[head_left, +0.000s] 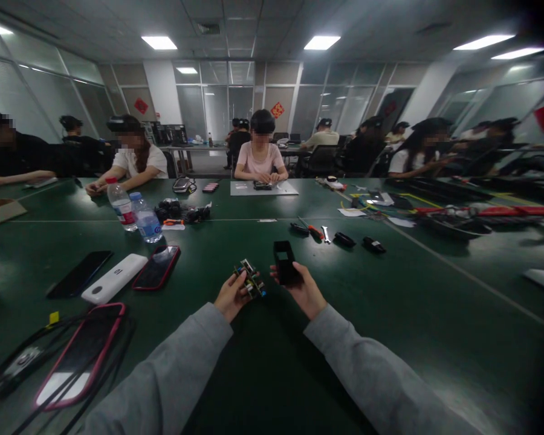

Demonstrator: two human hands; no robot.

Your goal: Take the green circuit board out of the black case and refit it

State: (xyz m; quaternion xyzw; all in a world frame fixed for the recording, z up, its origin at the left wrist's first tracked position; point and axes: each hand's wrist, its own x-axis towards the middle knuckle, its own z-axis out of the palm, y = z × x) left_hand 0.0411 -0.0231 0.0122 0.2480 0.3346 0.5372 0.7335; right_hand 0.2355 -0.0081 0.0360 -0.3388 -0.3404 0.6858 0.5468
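Between the fingers and thumb of my left hand (231,297) is a circuit board assembly (251,279) with small blue and yellow parts. My right hand (307,289) grips a black open-ended housing (284,261), which has a light rectangular opening. The two things are held apart, a short gap between them, above the green table (254,386). Past my right hand lie an orange-handled screwdriver (316,232), a wrench (326,234) and several small black parts (344,240).
To the left are two plastic bottles (147,220), a white power bank (115,279), phones (157,269) and loose black cables (68,356). A person (262,157) works across the table at a white mat (281,188). Wires and red tools (489,211) lie at the right.
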